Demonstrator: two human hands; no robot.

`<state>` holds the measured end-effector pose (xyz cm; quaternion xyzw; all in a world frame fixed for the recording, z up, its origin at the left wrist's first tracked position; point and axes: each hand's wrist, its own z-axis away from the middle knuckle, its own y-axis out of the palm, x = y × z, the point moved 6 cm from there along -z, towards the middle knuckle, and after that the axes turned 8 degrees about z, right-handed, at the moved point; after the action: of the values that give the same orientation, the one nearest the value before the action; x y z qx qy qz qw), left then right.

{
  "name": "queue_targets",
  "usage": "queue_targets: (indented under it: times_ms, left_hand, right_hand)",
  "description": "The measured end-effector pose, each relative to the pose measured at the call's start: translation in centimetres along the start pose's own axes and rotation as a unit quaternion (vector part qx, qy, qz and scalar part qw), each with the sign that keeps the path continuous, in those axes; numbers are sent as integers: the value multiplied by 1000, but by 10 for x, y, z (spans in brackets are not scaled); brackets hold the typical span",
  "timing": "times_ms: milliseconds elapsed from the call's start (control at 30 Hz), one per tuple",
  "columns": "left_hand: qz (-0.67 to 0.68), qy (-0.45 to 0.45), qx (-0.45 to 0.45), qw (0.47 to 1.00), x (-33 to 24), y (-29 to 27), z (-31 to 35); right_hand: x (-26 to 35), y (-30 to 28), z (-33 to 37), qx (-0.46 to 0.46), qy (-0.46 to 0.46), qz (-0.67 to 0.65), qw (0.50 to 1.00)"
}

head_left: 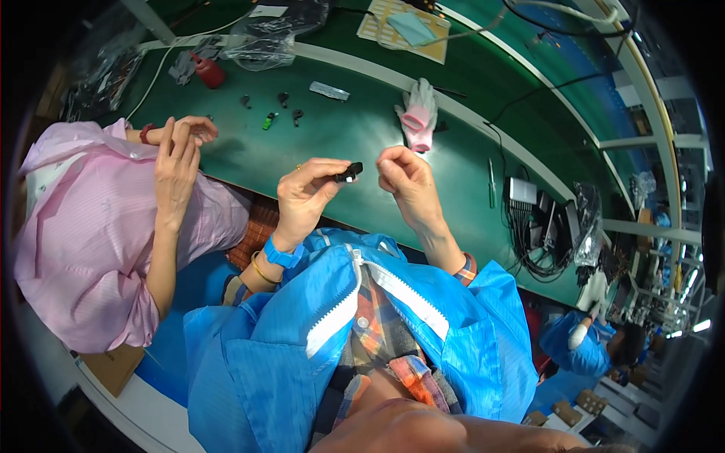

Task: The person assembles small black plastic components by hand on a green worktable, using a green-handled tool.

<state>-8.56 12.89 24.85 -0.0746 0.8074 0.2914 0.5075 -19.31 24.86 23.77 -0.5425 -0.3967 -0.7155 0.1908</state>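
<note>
Between its thumb and fingers, my left hand (pixel 303 192) pinches a small black plastic part (pixel 349 173) with a white spot on it, held up over the green bench. A short gap to the right of the part, my right hand (pixel 410 185) is closed with its thumb and fingertips together. Whatever it may hold is too small or hidden to make out. Beyond both hands lie a few small black parts (pixel 283 99) and a small green piece (pixel 269 120). A pair of grey-and-pink gloves (pixel 418 115) rests past my right hand.
At my left sits a co-worker in pink (pixel 98 241), hands over the bench (pixel 340 128). A red bottle (pixel 208 72) and a silvery packet (pixel 329 91) stand or lie farther back. To the right are a screwdriver (pixel 492 183) and a box with black cables (pixel 521 192).
</note>
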Motion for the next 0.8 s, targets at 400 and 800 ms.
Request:
queue_targets:
  times_ms: [400,800]
  left_hand:
    - [76,-129,-176,973,54,-130,-17]
    - [360,-191,-110,907,53,-154,-38]
  right_hand:
    - [-78,17,-26,21,139,-125,982]
    - [-90,24,-59,46,191,-203,959]
